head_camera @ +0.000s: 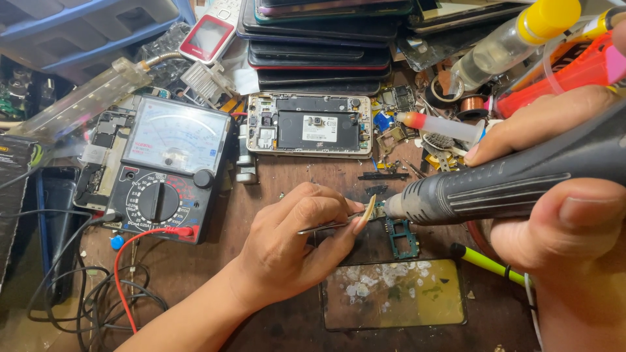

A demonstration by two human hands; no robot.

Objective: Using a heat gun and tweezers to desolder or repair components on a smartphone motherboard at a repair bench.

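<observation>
My right hand [561, 195] is closest to me, wrapped tight around the ribbed grey barrel of a hot-air tool [508, 182], whose nozzle points left at a small green circuit board [401, 236] lying on the brown bench [195, 267]. My left hand [297, 244] rests on the bench just left of that board, thumb and forefinger pinched on thin metal tweezers [329, 226] whose tips meet the board's top edge, right at the nozzle. Just below the board lies a detached phone screen glass [394, 293], smeared with white and yellowish residue. A yellow-green pen-like tool [486, 263] lies to its right. Farther left sits an analogue multimeter [166, 166] with a red lead [130, 254] plugged in. Beyond my hands lies an opened smartphone [310, 124], back cover off, and behind it a stack of phones [319, 45].
</observation>
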